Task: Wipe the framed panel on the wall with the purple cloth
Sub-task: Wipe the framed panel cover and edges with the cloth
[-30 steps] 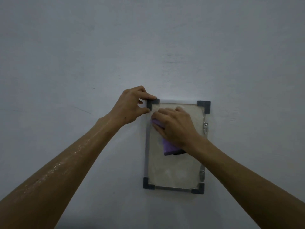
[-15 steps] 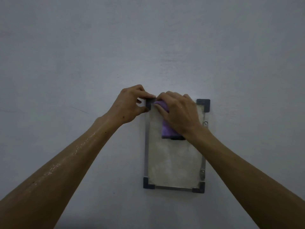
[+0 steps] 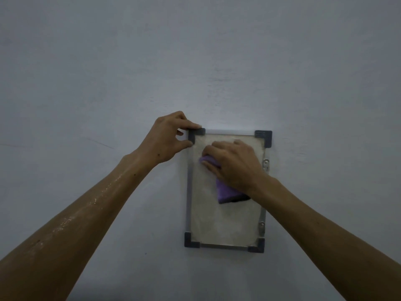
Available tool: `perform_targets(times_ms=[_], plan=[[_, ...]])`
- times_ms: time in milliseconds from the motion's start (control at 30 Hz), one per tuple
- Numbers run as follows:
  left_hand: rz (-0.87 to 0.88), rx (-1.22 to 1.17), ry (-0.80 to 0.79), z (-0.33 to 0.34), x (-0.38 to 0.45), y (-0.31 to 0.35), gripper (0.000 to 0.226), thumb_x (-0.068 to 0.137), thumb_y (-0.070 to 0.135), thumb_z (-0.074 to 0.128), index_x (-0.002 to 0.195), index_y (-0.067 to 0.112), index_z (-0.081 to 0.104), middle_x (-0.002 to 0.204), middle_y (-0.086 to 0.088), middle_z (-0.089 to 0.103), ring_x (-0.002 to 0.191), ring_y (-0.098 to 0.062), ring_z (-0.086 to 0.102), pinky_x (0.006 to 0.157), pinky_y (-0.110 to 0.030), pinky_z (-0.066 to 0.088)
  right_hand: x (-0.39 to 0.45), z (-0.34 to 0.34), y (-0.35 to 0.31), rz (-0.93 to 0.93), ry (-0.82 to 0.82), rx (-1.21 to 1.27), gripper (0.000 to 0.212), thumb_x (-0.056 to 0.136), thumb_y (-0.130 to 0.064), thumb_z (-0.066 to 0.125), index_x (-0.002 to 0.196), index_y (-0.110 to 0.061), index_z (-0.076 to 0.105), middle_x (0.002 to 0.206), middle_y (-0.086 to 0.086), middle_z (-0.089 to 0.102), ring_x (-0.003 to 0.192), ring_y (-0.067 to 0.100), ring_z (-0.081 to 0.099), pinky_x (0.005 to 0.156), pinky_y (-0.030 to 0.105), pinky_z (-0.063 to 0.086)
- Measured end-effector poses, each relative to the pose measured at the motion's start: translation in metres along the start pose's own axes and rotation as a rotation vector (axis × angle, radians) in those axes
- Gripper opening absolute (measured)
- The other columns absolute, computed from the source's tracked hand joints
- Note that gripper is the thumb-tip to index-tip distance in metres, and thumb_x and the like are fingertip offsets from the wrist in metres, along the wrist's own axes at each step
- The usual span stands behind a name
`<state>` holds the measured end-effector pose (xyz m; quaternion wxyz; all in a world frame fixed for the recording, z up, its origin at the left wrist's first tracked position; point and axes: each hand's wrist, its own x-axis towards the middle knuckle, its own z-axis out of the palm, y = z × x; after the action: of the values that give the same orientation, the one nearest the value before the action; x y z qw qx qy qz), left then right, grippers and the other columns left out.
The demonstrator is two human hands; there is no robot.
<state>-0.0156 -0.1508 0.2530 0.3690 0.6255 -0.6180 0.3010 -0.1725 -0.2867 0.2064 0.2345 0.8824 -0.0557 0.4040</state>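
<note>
Grey wall (image 3: pixel 108 72) fills the view, framed panel (image 3: pixel 225 222) mounted low at centre. Panel's top-left corner is pinched by left hand (image 3: pixel 167 140). Purple cloth (image 3: pixel 225 190) is pressed on upper panel under right hand (image 3: pixel 234 164), fingers curled over it.

Framed panel (image 3: pixel 225 222): pale, matt face, mottled and cloudy, faintly grainy. Frame rails (image 3: pixel 188 192): thin silvery metal with a dull sheen. Corner caps (image 3: pixel 263 135): dark grey, matt, plastic by the look. Side brackets (image 3: pixel 266 165): small bright metal pieces, slightly glossy. Purple cloth (image 3: pixel 225 192): soft, plush fabric, matt, with a dark edge at its lower end. Wall (image 3: pixel 195 61): painted, matt, smooth, with faint scuffs.
</note>
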Motion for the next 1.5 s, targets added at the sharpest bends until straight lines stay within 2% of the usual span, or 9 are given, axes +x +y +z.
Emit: perform_targets(times_ms=[133, 300, 433, 600, 767, 867, 1033, 1233, 1500], plan=[[0.0, 0.015, 0.015, 0.003, -0.001, 0.002, 0.048, 0.08, 0.009, 0.083, 0.126, 0.017, 0.071, 0.109, -0.001, 0.065, 0.1, -0.015, 0.062, 0.09, -0.026, 0.057, 0.01, -0.004, 0.007, 0.158, 0.219, 0.003, 0.026, 0.102, -0.04, 0.05, 0.103, -0.017, 0.063, 0.091, 0.002, 0.066, 0.076, 0.019, 0.06, 0.076, 0.037, 0.048], [0.006, 0.009, 0.013, 0.002, -0.001, 0.001, 0.048, 0.08, 0.009, 0.083, 0.126, 0.018, 0.071, 0.109, -0.002, 0.065, 0.1, -0.015, 0.062, 0.089, -0.024, 0.056, -0.002, 0.001, -0.001, -0.028, 0.047, -0.047, 0.023, 0.1, -0.041, 0.05, 0.103, -0.021, 0.062, 0.092, -0.001, 0.066, 0.077, 0.018, 0.06, 0.076, 0.036, 0.047], [0.002, 0.022, 0.019, 0.004, -0.001, 0.002, 0.047, 0.081, 0.01, 0.082, 0.126, 0.017, 0.071, 0.111, -0.003, 0.065, 0.1, -0.015, 0.062, 0.088, -0.023, 0.055, 0.007, -0.01, 0.014, 0.201, 0.272, 0.015, 0.025, 0.1, -0.04, 0.055, 0.099, -0.016, 0.063, 0.085, 0.001, 0.065, 0.071, 0.018, 0.059, 0.073, 0.035, 0.047], [0.005, -0.001, 0.016, 0.001, -0.001, 0.0, 0.048, 0.08, 0.009, 0.083, 0.126, 0.018, 0.071, 0.11, -0.001, 0.064, 0.099, -0.013, 0.061, 0.088, -0.02, 0.054, -0.012, 0.001, 0.001, -0.023, -0.022, -0.054, 0.029, 0.102, -0.046, 0.045, 0.105, -0.022, 0.061, 0.093, -0.001, 0.066, 0.076, 0.017, 0.06, 0.078, 0.037, 0.048], [0.004, 0.009, 0.023, 0.004, -0.001, 0.0, 0.047, 0.08, 0.009, 0.083, 0.126, 0.016, 0.071, 0.11, -0.002, 0.065, 0.099, -0.013, 0.061, 0.087, -0.021, 0.055, -0.005, 0.007, -0.001, 0.29, 0.32, 0.051, 0.028, 0.1, -0.042, 0.055, 0.09, -0.017, 0.061, 0.075, 0.0, 0.063, 0.062, 0.017, 0.056, 0.068, 0.036, 0.05], [0.009, -0.001, 0.019, 0.004, -0.001, -0.003, 0.048, 0.08, 0.009, 0.083, 0.125, 0.018, 0.071, 0.111, -0.001, 0.065, 0.098, -0.011, 0.06, 0.085, -0.014, 0.05, -0.005, 0.023, -0.027, 0.336, 0.329, 0.071, 0.024, 0.1, -0.036, 0.057, 0.089, -0.015, 0.06, 0.071, 0.001, 0.06, 0.057, 0.016, 0.052, 0.062, 0.037, 0.052], [0.011, -0.007, 0.02, 0.001, -0.002, -0.004, 0.048, 0.08, 0.008, 0.083, 0.126, 0.016, 0.071, 0.113, -0.004, 0.065, 0.1, -0.016, 0.061, 0.088, -0.023, 0.055, 0.002, 0.023, -0.028, 0.373, 0.3, 0.093, 0.03, 0.102, -0.041, 0.052, 0.09, -0.015, 0.059, 0.071, 0.001, 0.059, 0.057, 0.016, 0.052, 0.063, 0.036, 0.051], [0.004, -0.033, 0.021, 0.002, -0.002, 0.001, 0.047, 0.08, 0.007, 0.082, 0.125, 0.015, 0.071, 0.111, -0.003, 0.065, 0.101, -0.016, 0.061, 0.089, -0.026, 0.056, 0.002, 0.014, -0.029, 0.784, 0.507, 0.11, 0.027, 0.099, -0.042, 0.057, 0.091, -0.016, 0.059, 0.069, -0.002, 0.061, 0.056, 0.013, 0.055, 0.051, 0.026, 0.043], [0.014, -0.012, 0.026, 0.005, -0.001, -0.001, 0.045, 0.081, 0.01, 0.082, 0.125, 0.014, 0.071, 0.112, -0.006, 0.066, 0.097, -0.014, 0.061, 0.087, -0.025, 0.055, 0.029, 0.023, -0.058, 0.642, 0.404, 0.121, 0.032, 0.104, -0.043, 0.045, 0.096, -0.016, 0.06, 0.072, -0.003, 0.063, 0.056, 0.012, 0.057, 0.056, 0.028, 0.052]])
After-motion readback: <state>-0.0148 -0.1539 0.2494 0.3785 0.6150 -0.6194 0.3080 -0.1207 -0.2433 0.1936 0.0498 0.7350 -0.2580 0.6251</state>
